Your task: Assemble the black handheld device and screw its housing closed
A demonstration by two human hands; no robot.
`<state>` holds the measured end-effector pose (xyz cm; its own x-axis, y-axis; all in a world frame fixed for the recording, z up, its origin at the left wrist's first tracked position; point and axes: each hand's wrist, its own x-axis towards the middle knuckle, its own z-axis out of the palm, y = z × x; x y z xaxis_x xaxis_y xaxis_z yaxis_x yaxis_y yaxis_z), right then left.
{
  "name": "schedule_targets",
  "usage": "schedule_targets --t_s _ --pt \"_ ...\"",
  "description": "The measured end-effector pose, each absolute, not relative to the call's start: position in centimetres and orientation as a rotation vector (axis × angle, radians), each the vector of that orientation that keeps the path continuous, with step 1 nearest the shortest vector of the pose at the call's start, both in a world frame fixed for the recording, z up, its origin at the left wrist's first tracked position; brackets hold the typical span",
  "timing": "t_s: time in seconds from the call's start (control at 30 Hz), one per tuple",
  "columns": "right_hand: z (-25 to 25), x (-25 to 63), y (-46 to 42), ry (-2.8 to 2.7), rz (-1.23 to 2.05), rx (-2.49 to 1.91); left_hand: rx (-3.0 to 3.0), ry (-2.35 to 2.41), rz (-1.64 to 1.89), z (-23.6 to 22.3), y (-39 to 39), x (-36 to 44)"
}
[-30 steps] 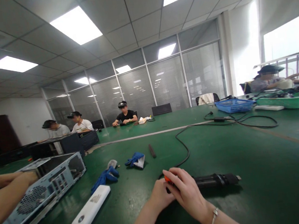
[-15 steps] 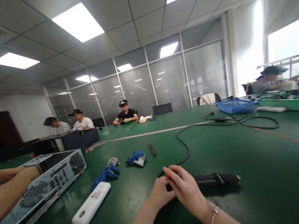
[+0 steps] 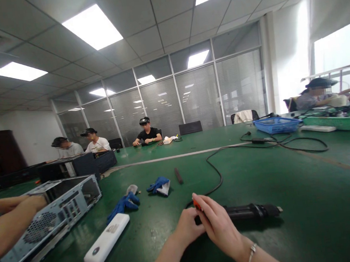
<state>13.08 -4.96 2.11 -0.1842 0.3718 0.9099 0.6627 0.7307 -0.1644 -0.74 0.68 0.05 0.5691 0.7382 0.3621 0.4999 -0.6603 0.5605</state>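
- Orange piece (image 3: 197, 205) sits between our hands, above the green bench (image 3: 308, 183); our right hand (image 3: 220, 222) lays its fingers over it, but we cannot tell whether they grip.
- Our left hand (image 3: 187, 227) curls closed, seemingly round the near-hidden rear end of the black tool (image 3: 252, 211), whose tip points right.
- For good control, we would best brace that end firmly, work the orange piece with light fingertips, and leave slack in the black cable (image 3: 219, 175) behind our hands.
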Motion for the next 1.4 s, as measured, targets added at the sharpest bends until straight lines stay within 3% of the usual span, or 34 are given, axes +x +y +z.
schedule_targets --t_s 1.4 --pt "2.1 13.1 -5.2 -1.821 -0.349 -0.815 2.366 1.012 0.772 0.1 0.7 -0.8"
